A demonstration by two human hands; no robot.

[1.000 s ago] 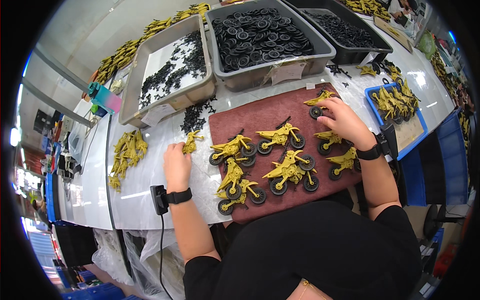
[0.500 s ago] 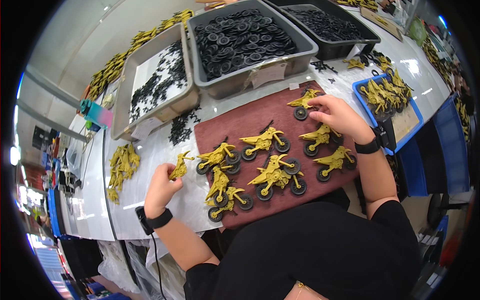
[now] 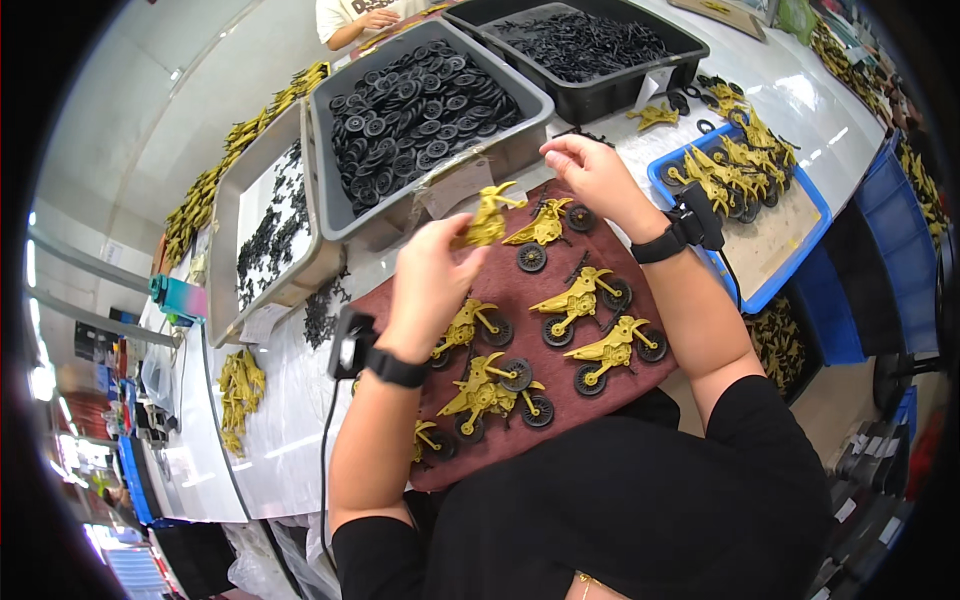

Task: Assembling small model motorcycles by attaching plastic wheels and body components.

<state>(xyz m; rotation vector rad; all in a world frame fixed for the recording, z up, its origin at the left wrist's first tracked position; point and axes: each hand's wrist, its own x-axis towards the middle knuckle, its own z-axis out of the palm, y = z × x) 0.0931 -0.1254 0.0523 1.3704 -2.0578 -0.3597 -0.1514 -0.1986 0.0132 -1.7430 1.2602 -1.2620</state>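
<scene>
My left hand [image 3: 430,275] is closed around a yellow toy motorcycle body without wheels [image 3: 487,217], raised over the far left part of a maroon cloth mat [image 3: 625,250]. My right hand [image 3: 598,180] is beyond the mat's far edge, by some small black parts [image 3: 583,133]; its fingers are loosely bent and nothing shows in them. Just below it lies a yellow toy motorcycle [image 3: 545,226] with black wheels. Several more sit on the mat, among them one toy motorcycle [image 3: 577,300] in the middle and another [image 3: 612,350] nearer me. My left forearm hides some at the left.
A grey bin of black wheels [image 3: 322,150] stands ahead, between a bin of small black parts [image 3: 222,255] and a black bin of thin dark pieces [image 3: 690,50]. At right a blue tray [image 3: 815,225] holds toy motorcycles. Yellow bodies [image 3: 240,395] lie left. Another person's hand [image 3: 378,18] shows beyond.
My left hand has carried the yellow body rightward and up over the mat. My right hand has left the far toy motorcycle and moved beyond the mat. The view has shifted.
</scene>
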